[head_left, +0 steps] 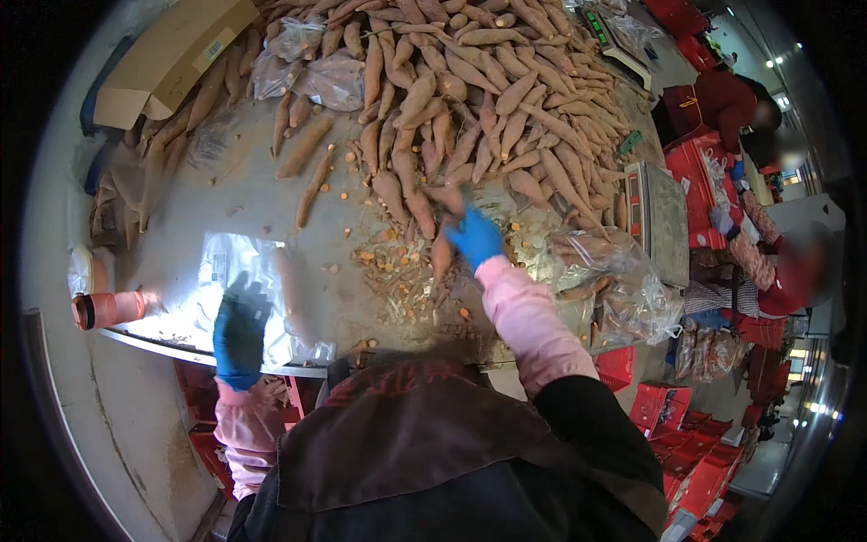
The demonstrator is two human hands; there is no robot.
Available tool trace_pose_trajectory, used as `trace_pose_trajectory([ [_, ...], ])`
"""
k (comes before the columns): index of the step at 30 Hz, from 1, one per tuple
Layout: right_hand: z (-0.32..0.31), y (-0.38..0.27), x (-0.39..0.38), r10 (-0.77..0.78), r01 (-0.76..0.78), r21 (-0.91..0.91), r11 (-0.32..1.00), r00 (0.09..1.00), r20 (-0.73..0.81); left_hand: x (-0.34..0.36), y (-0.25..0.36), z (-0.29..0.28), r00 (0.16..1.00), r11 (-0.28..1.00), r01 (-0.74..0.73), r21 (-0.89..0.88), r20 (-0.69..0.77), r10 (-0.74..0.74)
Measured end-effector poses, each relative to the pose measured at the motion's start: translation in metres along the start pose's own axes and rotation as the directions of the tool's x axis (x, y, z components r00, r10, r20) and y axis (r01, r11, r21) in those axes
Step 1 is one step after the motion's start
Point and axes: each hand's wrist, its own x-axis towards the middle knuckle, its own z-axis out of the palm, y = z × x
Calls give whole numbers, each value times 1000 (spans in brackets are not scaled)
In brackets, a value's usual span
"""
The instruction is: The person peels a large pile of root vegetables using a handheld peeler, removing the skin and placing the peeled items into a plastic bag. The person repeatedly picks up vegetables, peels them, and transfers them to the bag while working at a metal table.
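Observation:
My right hand (476,238), in a blue glove, is at the near edge of a big heap of sweet potatoes (506,90). Its fingers close on a slightly blurred sweet potato (445,197). Another sweet potato (442,255) lies just beside that hand, pointing toward me. At the table's near left, my left hand (242,336), also gloved in blue, is over a clear plastic bag (215,257) lying in bright glare. Its fingers look stretched out, though they are somewhat blurred. A blurred brownish long shape (291,289) shows along the bag's right side.
Cut ends and scraps (397,271) litter the metal table (334,312). A cardboard box (172,63) stands at the far left, a pink roll (117,309) at the left edge. Bagged sweet potatoes (623,289) and a scale (664,226) are right. Co-workers (713,108) work beyond red crates (695,185).

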Motion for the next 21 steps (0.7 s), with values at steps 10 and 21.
trace_pose_trajectory([
  [10,-3,36,79,-162,197,279,940,976,-144,15,-44,63,951,954,301,-7,-67,-301],
  [21,-52,-9,7,-76,81,868,491,996,-50,15,-62,75,947,947,314,72,54,-318],
])
